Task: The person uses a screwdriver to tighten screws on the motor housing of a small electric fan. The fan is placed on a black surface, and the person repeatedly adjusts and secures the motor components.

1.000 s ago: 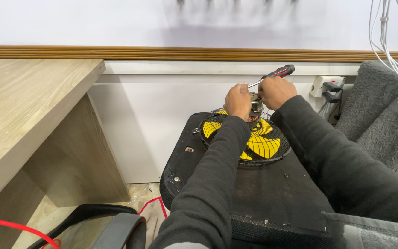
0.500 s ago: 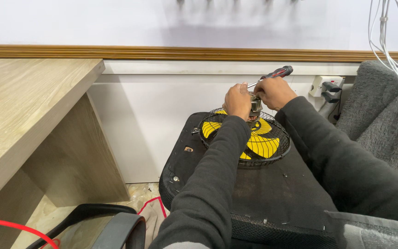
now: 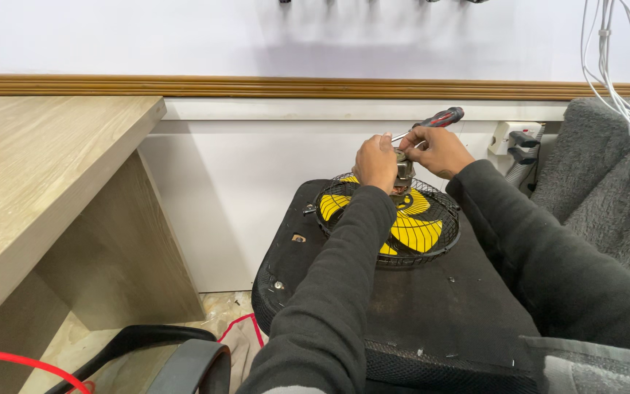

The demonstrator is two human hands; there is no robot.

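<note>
I see my left hand [image 3: 375,162] closed around the small metal motor [image 3: 404,172] that sits on top of the little fan [image 3: 391,219]. The fan has yellow blades [image 3: 413,230] inside a round black wire cage [image 3: 442,244]. It lies flat on a black chair seat [image 3: 432,306], near the white wall [image 3: 257,197]. My right hand [image 3: 440,149] has a tight grip on a screwdriver [image 3: 423,125] with a red and black handle. Its thin metal tip points to the left, at the top of the motor, just beside my left fingers [image 3: 386,140]. I cannot tell if the tip sits in a screw, because my hands hide that spot. I think the tip could slip off and poke my left fingers, since they are so close to it. The fan could also slide or tip, because it just rests on the soft seat and only my left hand keeps it in place. A tiny screw could drop through the cage or roll off the seat and get lost on the floor [image 3: 205,314]. A wooden desk [image 3: 45,168] stands to the left, and a grey fuzzy blanket [image 3: 607,197] is on the right.
</note>
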